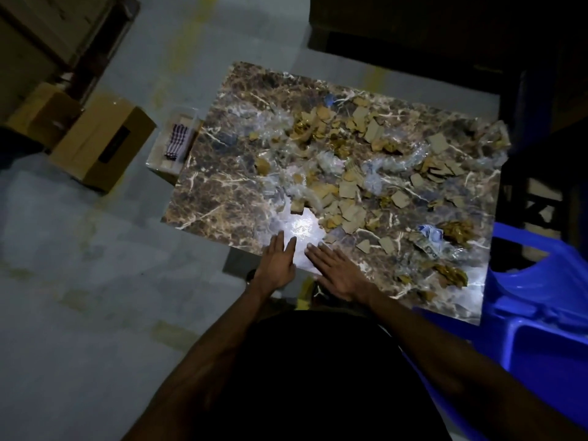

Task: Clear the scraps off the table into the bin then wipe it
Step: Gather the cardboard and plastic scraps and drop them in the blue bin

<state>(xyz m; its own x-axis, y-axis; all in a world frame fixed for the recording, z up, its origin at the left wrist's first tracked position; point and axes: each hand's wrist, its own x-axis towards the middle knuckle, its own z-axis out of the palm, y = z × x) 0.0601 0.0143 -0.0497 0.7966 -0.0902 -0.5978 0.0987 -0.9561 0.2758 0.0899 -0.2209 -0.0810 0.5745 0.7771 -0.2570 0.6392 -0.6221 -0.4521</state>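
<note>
Where the grey floor (79, 265) fills most of the view, a marble-patterned table (219, 198) stands at centre, its far and right parts strewn with scraps (346, 189): torn brown cardboard bits, crumpled clear plastic, yellowish wads. Blue plastic chair (541, 313), touching the table's right edge. Cardboard box (101, 144) on the floor, left of the table. Clear bin (178, 141), just beside the table's left edge, holding a checked cloth (177, 141). Left hand (278, 264) and right hand (334, 272), both flat with fingers straight, holding nothing, at the table's near edge beside a bright glare.
</note>
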